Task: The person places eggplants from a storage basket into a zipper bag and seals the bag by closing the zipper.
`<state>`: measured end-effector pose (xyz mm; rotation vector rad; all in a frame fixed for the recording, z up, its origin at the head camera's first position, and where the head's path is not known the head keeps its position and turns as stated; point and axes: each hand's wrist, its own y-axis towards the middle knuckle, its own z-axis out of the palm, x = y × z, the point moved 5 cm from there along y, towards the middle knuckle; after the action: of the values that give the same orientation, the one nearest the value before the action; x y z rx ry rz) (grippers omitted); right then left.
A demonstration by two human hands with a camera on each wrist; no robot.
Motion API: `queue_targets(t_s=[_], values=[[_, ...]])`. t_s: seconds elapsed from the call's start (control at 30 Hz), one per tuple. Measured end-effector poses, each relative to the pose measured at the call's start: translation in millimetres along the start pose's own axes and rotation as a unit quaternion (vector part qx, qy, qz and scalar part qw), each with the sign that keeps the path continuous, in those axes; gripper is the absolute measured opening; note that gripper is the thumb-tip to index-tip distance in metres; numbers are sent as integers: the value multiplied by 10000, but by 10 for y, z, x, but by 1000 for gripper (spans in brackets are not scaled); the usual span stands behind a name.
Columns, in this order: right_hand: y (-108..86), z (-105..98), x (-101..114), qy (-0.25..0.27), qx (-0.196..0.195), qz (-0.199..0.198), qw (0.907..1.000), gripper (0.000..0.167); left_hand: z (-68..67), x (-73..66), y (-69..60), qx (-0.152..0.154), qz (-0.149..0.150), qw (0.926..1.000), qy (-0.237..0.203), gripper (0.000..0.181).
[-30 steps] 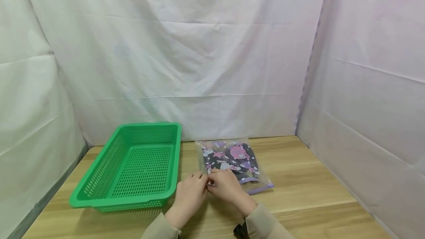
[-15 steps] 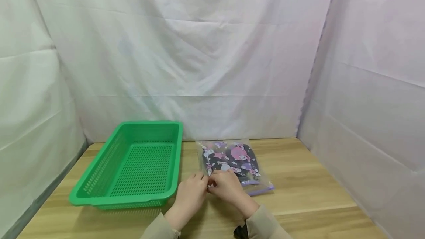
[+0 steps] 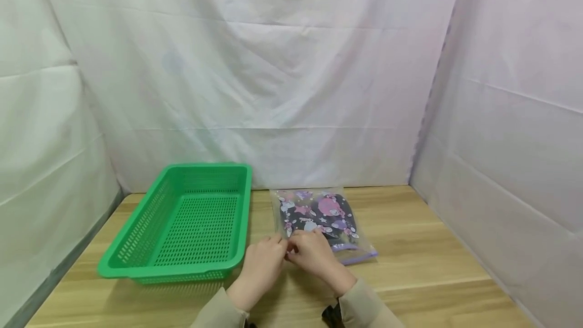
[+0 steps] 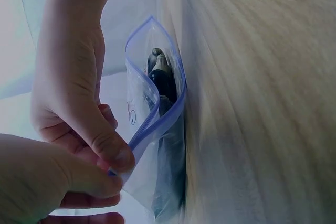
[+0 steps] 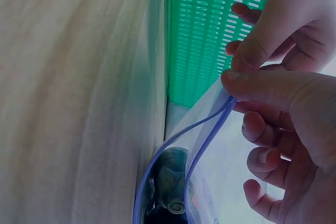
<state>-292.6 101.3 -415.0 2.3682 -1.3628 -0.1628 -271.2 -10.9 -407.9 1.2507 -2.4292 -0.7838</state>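
A clear zip bag (image 3: 325, 211) with a purple seal strip lies on the table; black, pink and purple cartoon patterning shows on it. My left hand (image 3: 264, 259) and right hand (image 3: 313, 253) meet at the bag's near left corner. In the left wrist view, thumbs and fingers of both hands pinch the end of the strip (image 4: 142, 139), side by side. Beyond that pinch the mouth gapes, and dark rounded contents (image 4: 164, 80) sit inside; their kind is unclear. From the right wrist, my right thumb (image 5: 257, 85) presses the strip's corner against the fingers.
A green perforated plastic basket (image 3: 166, 271) stands to the left of the hands, with nothing visible inside. The wooden table (image 3: 432, 262) is bounded by white cloth (image 3: 273, 80) at the back and both sides.
The head view has shifted slightly. Both hands stay at the same corner of the bag, with barely any visible movement of the fingers.
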Motion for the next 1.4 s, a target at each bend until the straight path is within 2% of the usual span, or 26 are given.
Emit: queue_targets(t_s=[0.4, 0.63, 0.83, 1.07, 1.23, 1.4], values=[[-27, -7, 19, -179, -36, -402, 9990, 19, 78, -21, -36, -565, -10, 9983, -113, 20], [-9, -23, 41, -381, -127, -483, 9980, 18, 141, 0, -46, -431, -43, 9989, -182, 18], [-3, -17, 35, -440, -126, -388, 9982, 18, 149, 22, -34, -331, -50, 9991, -268, 19], [-17, -6, -3, -339, -184, -243, 9990, 22, 94, 5, -22, -174, 196, 9996, -140, 16], [-5, -10, 5, -447, -249, -352, 9981, 21, 78, 2, 0, -27, 432, 9990, -117, 9], [-14, -10, 26, -578, -266, -507, 9967, 25, 105, 0, -11, 20, 500, 9982, -326, 9]])
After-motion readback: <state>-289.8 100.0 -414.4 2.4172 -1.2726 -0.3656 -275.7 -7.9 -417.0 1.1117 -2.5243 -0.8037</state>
